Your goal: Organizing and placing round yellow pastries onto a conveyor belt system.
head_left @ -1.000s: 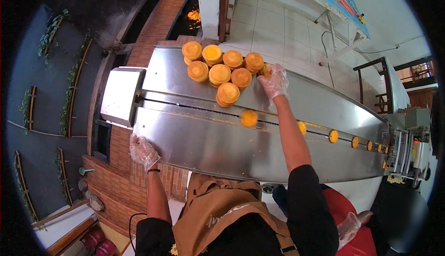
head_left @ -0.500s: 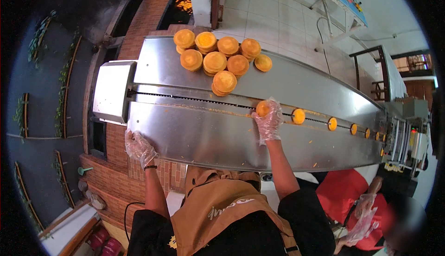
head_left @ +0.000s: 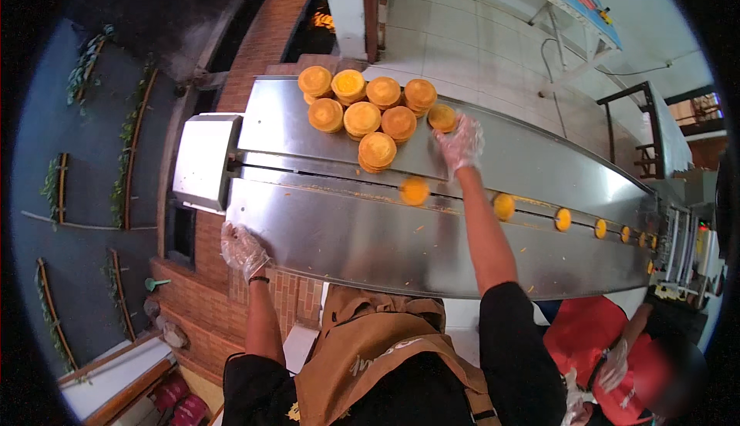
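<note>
My right hand [head_left: 460,144], in a clear plastic glove, reaches over the far side of the steel table. Its thumb and fingers are closed on the edge of a round golden pastry [head_left: 442,118]; whether another lies beneath is hidden. To its left stand several stacks of the same pastries [head_left: 361,118]. My left hand [head_left: 244,250], also gloved, rests at the table's near left corner, fingers loosely apart and holding nothing. Between the hands, a blurred pastry [head_left: 414,191] sits on the conveyor slot, and more pastries [head_left: 503,207] are spaced along it to the right.
The steel table [head_left: 347,249] is split lengthwise by the narrow conveyor channel, with crumbs near it. A white metal housing [head_left: 205,161] caps its left end. Machinery with rollers [head_left: 678,249] stands at the right end. A co-worker in red [head_left: 578,337] is at the lower right.
My right hand has moved from the conveyor to the far pastry beside the stacks, carrying a pastry from the slot. Other pastries have shifted left along the channel. My left hand stays at the corner.
</note>
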Demonstrator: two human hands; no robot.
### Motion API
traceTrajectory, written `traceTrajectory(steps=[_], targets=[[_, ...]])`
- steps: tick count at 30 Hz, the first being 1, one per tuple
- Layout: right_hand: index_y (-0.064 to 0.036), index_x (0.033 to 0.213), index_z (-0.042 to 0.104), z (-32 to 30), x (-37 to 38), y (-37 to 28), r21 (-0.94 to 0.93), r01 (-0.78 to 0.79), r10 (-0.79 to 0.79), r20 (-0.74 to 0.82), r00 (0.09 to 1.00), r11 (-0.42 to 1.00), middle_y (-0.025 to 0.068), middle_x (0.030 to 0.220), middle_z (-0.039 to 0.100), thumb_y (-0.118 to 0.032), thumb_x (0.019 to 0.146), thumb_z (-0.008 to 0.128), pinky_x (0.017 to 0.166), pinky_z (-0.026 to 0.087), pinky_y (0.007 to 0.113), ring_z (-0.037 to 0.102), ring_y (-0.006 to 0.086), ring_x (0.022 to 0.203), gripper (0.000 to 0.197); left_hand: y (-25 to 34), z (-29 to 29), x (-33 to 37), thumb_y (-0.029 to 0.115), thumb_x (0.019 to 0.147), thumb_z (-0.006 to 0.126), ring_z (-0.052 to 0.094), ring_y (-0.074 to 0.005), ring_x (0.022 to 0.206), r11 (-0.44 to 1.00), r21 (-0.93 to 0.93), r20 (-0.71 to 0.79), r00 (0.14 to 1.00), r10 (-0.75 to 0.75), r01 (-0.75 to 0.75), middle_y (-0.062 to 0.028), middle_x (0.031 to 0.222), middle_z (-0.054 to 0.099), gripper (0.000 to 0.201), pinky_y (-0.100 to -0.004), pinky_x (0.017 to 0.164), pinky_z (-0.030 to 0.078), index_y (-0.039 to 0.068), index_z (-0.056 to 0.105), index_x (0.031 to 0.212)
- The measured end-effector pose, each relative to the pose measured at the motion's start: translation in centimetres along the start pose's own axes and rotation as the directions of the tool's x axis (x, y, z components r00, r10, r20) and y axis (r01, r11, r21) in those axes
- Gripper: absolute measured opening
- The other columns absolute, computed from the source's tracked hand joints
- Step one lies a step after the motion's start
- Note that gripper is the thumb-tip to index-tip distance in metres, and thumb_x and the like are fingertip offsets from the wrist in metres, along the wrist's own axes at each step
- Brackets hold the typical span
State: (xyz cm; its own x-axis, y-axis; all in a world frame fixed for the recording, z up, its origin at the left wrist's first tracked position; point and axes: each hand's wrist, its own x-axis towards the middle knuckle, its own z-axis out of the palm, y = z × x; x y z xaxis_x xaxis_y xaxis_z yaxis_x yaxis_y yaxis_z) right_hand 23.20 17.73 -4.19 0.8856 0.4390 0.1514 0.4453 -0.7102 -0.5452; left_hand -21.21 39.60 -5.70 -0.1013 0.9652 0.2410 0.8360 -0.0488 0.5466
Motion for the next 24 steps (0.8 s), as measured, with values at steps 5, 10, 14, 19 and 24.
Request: traceTrajectory(steps=[5,10,14,19,24], targets=[[-0.0117,0.127,0.047,3.4,3.8,3.2,0.066,-0.031,0.017,0.202,0.979,0.997,0.0195,0.125,0.049,-0.028,0.072,0.072,0.098,0.039,0.047,0.048,0.0362,0.116,0.063,0.3,1.0,-0.2,0.014,0.085,0.061,0.064,-0.0269,0.091,0.996,-0.037,0.002,0.997,0.081,-0.081,-0.0178,0.1,0.066,0.03,-0.036,0.083,0.051,-0.003,0.061,0.109],[-0.0132,0.129,0.047,2.3,-5.7,3.3,0.009,0.013,-0.014,0.117,0.993,1.0,0.02,0.131,0.046,-0.025,0.071,0.072,0.102,0.037,0.048,0.044,0.0386,0.122,0.064,-1.4,0.7,0.5,0.016,0.085,0.062,0.063,-0.0252,0.083,0.99,-0.138,0.05,0.998,-0.027,0.033,-0.0159,0.093,0.066,0.03,-0.0344,0.077,0.051,-0.003,0.061,0.108],[-0.0065,0.124,0.048,-1.8,-12.4,1.3,0.031,-0.015,0.013,0.067,0.998,0.999,0.0205,0.124,0.051,-0.024,0.072,0.073,0.098,0.041,0.045,0.05,0.0353,0.115,0.06,1.0,-0.4,0.4,0.026,0.085,0.06,0.063,-0.0246,0.08,0.998,-0.048,0.047,0.998,0.042,-0.04,-0.0134,0.091,0.067,0.036,-0.0333,0.076,0.05,-0.001,0.061,0.109],[-0.0021,0.122,0.049,1.5,-15.0,-3.6,0.632,-0.352,0.167,0.335,0.927,0.691,0.0109,0.109,0.056,-0.034,0.084,0.067,0.087,0.045,0.034,0.055,0.0217,0.099,0.053,1.6,-0.8,0.3,0.023,0.091,0.059,0.06,-0.0215,0.08,0.973,0.097,0.133,0.972,0.196,-0.21,-0.0127,0.091,0.063,0.032,-0.032,0.072,0.05,-0.004,0.058,0.107],[-0.0016,0.122,0.048,4.6,-13.9,-2.7,0.572,-0.45,0.372,0.256,0.892,0.686,0.0142,0.115,0.054,-0.028,0.087,0.065,0.091,0.045,0.037,0.054,0.0245,0.104,0.048,1.3,-0.1,-0.3,0.018,0.092,0.057,0.058,-0.0211,0.084,0.887,-0.438,0.327,0.945,0.006,0.146,-0.0115,0.092,0.061,0.029,-0.0323,0.076,0.048,-0.006,0.055,0.109]])
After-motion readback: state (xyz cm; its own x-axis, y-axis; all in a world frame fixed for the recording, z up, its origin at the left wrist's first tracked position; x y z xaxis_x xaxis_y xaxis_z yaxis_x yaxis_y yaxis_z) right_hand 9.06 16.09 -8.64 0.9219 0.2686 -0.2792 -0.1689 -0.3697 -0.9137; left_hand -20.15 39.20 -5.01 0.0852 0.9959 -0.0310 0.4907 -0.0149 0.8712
